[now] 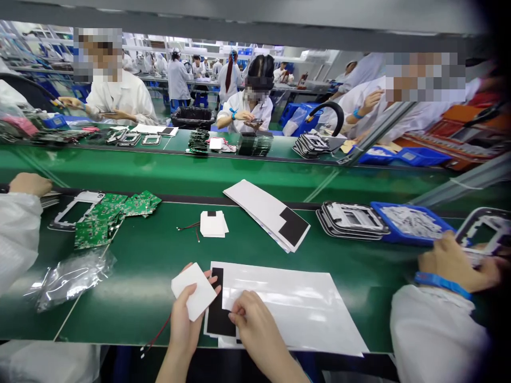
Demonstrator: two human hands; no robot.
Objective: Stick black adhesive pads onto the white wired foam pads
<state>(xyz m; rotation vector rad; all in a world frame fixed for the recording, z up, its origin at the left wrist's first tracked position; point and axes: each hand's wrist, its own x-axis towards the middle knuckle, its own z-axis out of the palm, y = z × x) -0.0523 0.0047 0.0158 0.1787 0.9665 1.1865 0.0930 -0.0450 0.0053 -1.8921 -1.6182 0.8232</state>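
Observation:
My left hand holds a small white square card between thumb and fingers, just above the table's near edge. My right hand pinches the edge of a black adhesive strip at the left end of a large white backing sheet lying flat on the green mat. A red and black wire trails under my left wrist.
Farther back lie a small stack of white cards, a slanted pile of white sheets with black strips, green circuit boards, stacked frames, a blue tray and a plastic bag. Co-workers' hands flank me; others sit across the conveyor.

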